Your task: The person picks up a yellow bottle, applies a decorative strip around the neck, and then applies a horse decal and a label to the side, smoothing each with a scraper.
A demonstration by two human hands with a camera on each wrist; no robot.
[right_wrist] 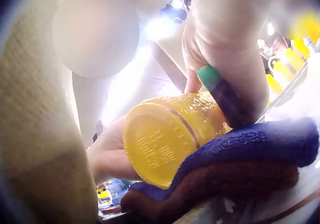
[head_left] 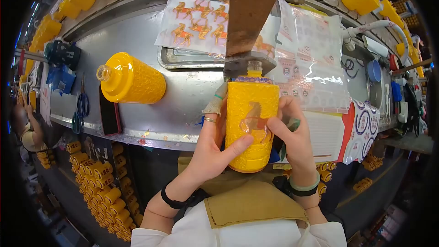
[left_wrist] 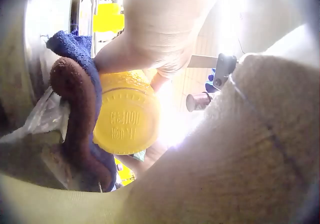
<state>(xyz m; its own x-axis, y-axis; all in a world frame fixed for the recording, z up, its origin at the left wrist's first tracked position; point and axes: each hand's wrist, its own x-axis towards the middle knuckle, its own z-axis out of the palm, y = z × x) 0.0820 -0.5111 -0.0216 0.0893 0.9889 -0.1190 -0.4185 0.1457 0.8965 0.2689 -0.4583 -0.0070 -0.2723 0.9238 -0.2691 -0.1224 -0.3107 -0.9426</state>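
A textured yellow bottle [head_left: 247,96] with a clear glass neck stands tilted in front of the person, a horse decal [head_left: 255,121] on its front. The left hand [head_left: 214,148] grips its left side, thumb across the front, with a wrapping on one finger. From the other side the right hand [head_left: 295,132] holds the bottle, thumb on the decal's edge. A dark piece with a green end [right_wrist: 216,84] is tucked in the right hand. Both wrist views show the embossed bottle base [left_wrist: 127,126] beside a folded blue and brown cloth [right_wrist: 240,154].
Another yellow bottle [head_left: 137,80] lies at the left on the metal bench, near a phone [head_left: 109,112] and scissors [head_left: 82,103]. Behind are a sheet of horse decals [head_left: 194,23] on a metal tray [head_left: 183,59] and a brown post [head_left: 251,13]. Printed label sheets [head_left: 311,59] cover the right.
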